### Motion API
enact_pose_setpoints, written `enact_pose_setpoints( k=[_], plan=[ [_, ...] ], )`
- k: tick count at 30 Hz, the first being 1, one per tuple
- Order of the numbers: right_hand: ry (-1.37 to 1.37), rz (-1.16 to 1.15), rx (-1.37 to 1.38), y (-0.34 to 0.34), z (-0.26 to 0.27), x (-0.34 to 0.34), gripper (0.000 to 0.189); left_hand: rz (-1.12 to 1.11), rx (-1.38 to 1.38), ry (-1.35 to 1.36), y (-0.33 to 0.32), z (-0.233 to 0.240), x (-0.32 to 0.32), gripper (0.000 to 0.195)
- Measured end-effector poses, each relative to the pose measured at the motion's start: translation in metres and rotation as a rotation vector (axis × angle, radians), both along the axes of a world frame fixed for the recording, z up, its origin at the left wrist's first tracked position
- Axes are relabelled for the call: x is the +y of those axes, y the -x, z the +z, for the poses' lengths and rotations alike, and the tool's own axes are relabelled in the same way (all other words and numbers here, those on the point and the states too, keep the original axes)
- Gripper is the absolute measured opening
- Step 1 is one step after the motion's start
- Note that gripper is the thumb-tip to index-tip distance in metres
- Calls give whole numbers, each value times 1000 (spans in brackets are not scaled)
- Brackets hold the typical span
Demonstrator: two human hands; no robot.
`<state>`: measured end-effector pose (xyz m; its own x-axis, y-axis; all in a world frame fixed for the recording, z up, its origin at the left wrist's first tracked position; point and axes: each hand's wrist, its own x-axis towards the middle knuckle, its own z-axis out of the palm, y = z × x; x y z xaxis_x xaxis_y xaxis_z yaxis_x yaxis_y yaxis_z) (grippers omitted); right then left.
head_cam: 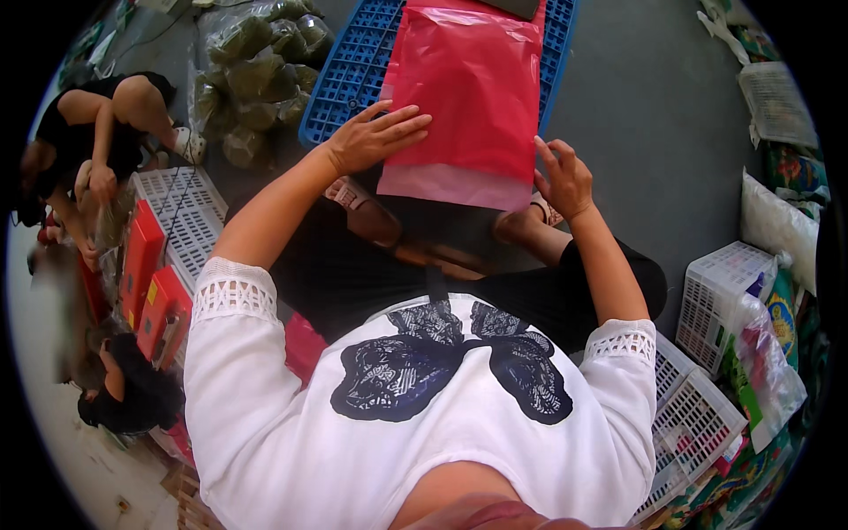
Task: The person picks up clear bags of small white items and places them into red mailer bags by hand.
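A pink-red plastic mailing bag point(467, 99) lies flat across a blue plastic crate point(354, 63), with a paler strip along its near edge. More pink plastic shows beneath it, so it seems to lie on a stack. My left hand point(381, 132) rests palm down at the bag's left edge, its fingers stretched over the plastic. At the right edge, my right hand point(563, 175) has its fingers bent and apart, the fingertips at or beside the bag's side. A dark flat object point(520, 6) covers part of the bag's far end.
Filled clear bags point(258, 79) are piled left of the crate. A white plastic crate point(182, 212) and red boxes point(142, 242) stand to my left, near a crouching person point(99, 132) and another person point(126, 391). White baskets point(722, 298) and sacks point(782, 225) line the right side.
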<state>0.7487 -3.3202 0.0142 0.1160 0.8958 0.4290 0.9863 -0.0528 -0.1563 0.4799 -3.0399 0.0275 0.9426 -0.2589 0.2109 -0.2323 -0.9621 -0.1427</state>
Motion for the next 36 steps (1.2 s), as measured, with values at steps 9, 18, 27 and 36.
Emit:
enact_pose_setpoints(
  k=[9, 18, 27, 36],
  plan=[
    [-15, 112, 12, 9, -2, 15, 38, 43, 113, 496, 1, -3, -2, 45],
    [-228, -15, 709, 25, 8, 34, 18, 381, -195, 1066, -10, 8, -31, 20],
    [-164, -727, 808, -34, 37, 147, 52, 1149, -636, 905, -119, 22, 22, 40],
    [291, -991, 680, -28, 19, 150, 36, 1355, -126, 812, -121, 7, 29, 30]
  ],
)
